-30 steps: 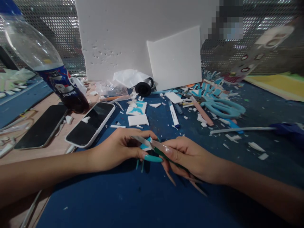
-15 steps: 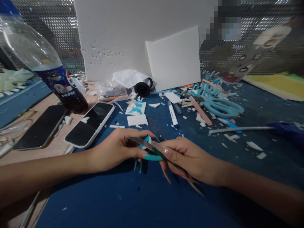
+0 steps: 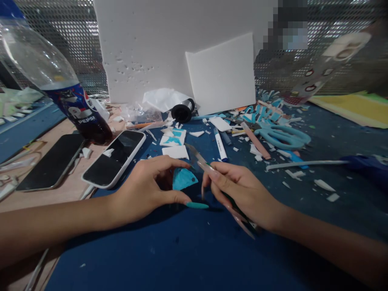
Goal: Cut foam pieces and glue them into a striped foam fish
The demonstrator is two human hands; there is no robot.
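Note:
A small blue-painted foam piece [image 3: 184, 179] with a dark dot near its pointed end lies within the curl of my left hand [image 3: 151, 184]. The fingers bend over it and the thumb stands off below; its rear part is hidden in the palm. My right hand [image 3: 239, 190] is closed around a craft knife [image 3: 198, 157], thumb along its top. The thin blade points up and left, apart from the blue piece. Just beyond the blade tip are a plain white foam rectangle [image 3: 175, 152] and a white foam square with blue paint [image 3: 172, 137].
Two phones [image 3: 115, 159] and a Pepsi bottle [image 3: 79, 109] stand left. Blue-handled scissors [image 3: 283, 137], a marker [image 3: 220, 145] and foam scraps [image 3: 263, 111] lie ahead right. A glue gun [image 3: 363, 165] is far right. White foam boards [image 3: 224, 76] lean behind.
The knife blade has come away from the blue piece and swung upward. My left thumb has spread from the fingers, and the blue piece now shows its flat painted face.

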